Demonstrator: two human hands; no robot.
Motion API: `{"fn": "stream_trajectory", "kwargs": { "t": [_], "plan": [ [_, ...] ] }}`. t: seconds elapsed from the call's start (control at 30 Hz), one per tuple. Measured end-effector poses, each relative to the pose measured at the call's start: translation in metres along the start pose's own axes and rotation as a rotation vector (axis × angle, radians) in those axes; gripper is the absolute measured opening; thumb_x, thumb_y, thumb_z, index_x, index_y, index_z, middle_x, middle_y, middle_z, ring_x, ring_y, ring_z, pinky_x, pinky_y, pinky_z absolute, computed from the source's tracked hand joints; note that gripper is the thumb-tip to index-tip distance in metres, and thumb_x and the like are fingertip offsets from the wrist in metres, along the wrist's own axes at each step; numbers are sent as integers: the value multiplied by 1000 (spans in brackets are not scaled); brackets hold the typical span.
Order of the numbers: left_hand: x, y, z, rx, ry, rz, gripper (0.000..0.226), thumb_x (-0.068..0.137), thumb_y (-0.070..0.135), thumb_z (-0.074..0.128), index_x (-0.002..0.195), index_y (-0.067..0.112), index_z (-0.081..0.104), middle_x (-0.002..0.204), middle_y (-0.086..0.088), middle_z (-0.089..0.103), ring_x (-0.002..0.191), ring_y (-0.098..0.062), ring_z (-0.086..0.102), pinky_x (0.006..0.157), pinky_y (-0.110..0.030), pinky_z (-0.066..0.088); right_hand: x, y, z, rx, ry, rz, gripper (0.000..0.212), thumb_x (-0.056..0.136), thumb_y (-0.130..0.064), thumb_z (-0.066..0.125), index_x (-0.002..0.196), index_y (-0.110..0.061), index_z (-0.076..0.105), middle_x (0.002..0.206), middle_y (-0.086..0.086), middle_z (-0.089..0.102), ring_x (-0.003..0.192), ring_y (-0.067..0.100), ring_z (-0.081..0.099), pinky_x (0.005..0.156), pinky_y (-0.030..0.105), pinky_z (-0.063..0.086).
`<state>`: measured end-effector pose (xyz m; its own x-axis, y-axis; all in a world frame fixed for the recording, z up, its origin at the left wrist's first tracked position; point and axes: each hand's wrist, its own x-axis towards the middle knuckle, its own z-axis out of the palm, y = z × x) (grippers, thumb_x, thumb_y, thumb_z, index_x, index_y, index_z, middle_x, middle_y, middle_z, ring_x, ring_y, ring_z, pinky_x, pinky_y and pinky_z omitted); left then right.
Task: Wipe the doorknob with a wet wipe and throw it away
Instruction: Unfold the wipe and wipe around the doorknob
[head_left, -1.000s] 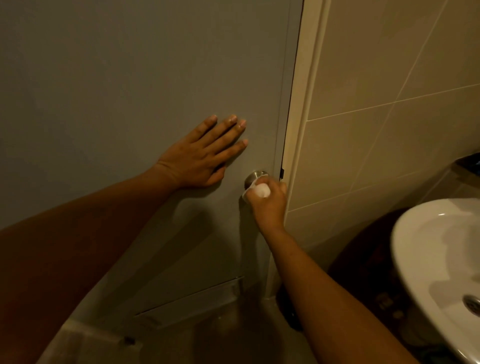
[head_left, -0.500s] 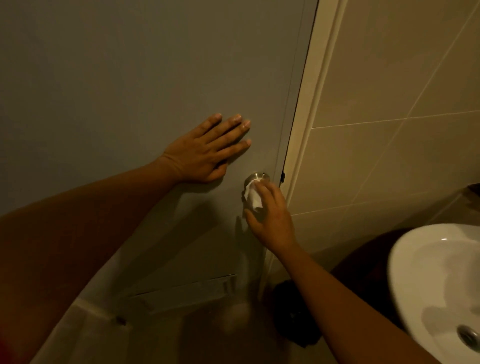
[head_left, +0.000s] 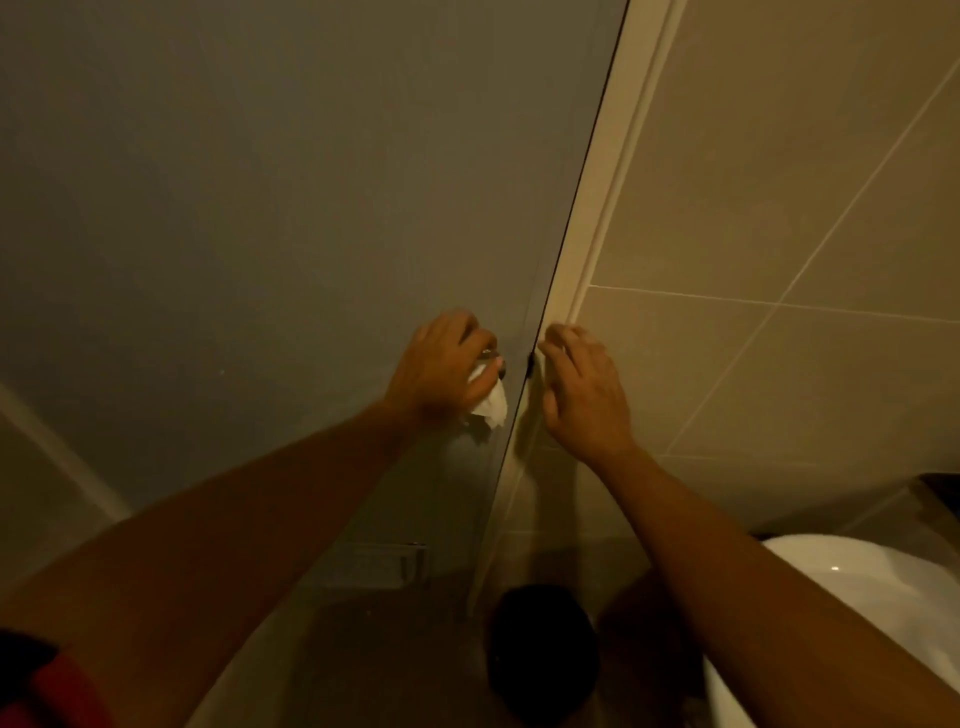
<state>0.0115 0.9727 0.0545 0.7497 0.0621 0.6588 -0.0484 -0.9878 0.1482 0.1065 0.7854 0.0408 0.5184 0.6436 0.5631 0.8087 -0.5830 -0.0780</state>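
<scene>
Both forearms are showing bare to the wrists; a red sleeve (head_left: 49, 691) with a dark edge is peeking in at 7 o'clock.

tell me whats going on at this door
A person is cleaning a bathroom door's knob. The left hand is wrapped over the metal doorknob with a crumpled white wet wipe hanging out beneath it. The right hand rests open against the door frame beside the tiled wall. The wipe is not yet thrown away; a dark bin-like shape sits below, too dim to identify.
</scene>
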Motion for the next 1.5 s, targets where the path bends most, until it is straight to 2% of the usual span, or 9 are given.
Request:
{"fn": "stream_trajectory", "kwargs": {
  "t": [0.3, 0.47, 0.63, 0.8, 0.97, 1.1, 1.2, 1.33, 1.5],
  "plan": [
    [-26, 42, 63, -234, -24, -561, 43, 84, 31, 66, 121, 12, 56, 127, -8, 42, 109, -21, 50, 88, -31, 53, 79, 23, -37, -428, -23, -558, 69, 85, -19, 52, 150, -16, 30, 162, 12, 17, 150, 32, 10, 121, 51, 5],
    [-11, 54, 85, -1236, 416, -1280, 28, 76, 9, 72, 103, 14, 65, 111, -12, 65, 97, -31, 66, 74, -40, 61, 85, 31, -30, -479, -15, -619, 68, 90, -32, 43, 154, -17, 21, 163, 11, 12, 150, 31, 6, 121, 50, 4],
    [-6, 54, 90, -1940, 650, -1252, 29, 90, 5, 58, 120, 2, 59, 112, -18, 66, 95, -27, 68, 69, -30, 60, 87, 34, -16, -475, 46, -625, 77, 88, -20, 53, 155, -19, 14, 163, 11, 9, 150, 30, 0, 120, 50, 0],
    [-7, 55, 82, -1212, 392, -1239, 27, 75, 3, 73, 89, 22, 59, 105, -10, 61, 75, -25, 67, 63, -37, 61, 88, 38, -11, -483, 81, -636, 84, 84, -17, 56, 155, -20, 12, 163, 11, 7, 150, 29, -1, 120, 51, -1],
    [-19, 49, 77, -127, 169, -525, 17, 85, 15, 66, 101, 11, 67, 107, -12, 54, 87, -23, 56, 73, -30, 53, 89, 39, -10, -468, 85, -648, 85, 83, -20, 58, 155, -20, 12, 163, 11, 7, 150, 30, 0, 120, 51, -2],
    [-24, 38, 81, 86, 131, -246, 9, 89, 13, 63, 91, 5, 67, 97, -13, 58, 82, -24, 58, 61, -32, 54, 91, 39, -8, -460, 103, -659, 86, 82, -20, 58, 155, -19, 12, 163, 12, 7, 150, 30, 0, 120, 51, -3],
    [-15, 51, 85, -377, 267, -704, 9, 83, 7, 65, 89, 12, 60, 95, 5, 50, 84, -3, 52, 67, -26, 44, 92, 39, -6, -448, 122, -663, 85, 82, -19, 56, 155, -19, 13, 163, 12, 8, 150, 29, -2, 120, 50, -5],
    [-1, 62, 87, -1177, 496, -1305, 20, 80, 6, 68, 92, 21, 62, 106, -15, 65, 89, -28, 64, 72, -36, 57, 92, 39, -4, -438, 149, -674, 83, 83, -17, 55, 155, -18, 14, 163, 13, 10, 150, 31, 2, 120, 51, -3],
    [-5, 61, 78, -1734, 579, -1353, 23, 87, 4, 65, 105, 17, 63, 107, -16, 66, 78, -25, 68, 57, -29, 59, 93, 39, -2, -442, 164, -678, 84, 81, -18, 52, 155, -18, 12, 163, 13, 9, 150, 31, 1, 120, 51, -5]
  ]
}}
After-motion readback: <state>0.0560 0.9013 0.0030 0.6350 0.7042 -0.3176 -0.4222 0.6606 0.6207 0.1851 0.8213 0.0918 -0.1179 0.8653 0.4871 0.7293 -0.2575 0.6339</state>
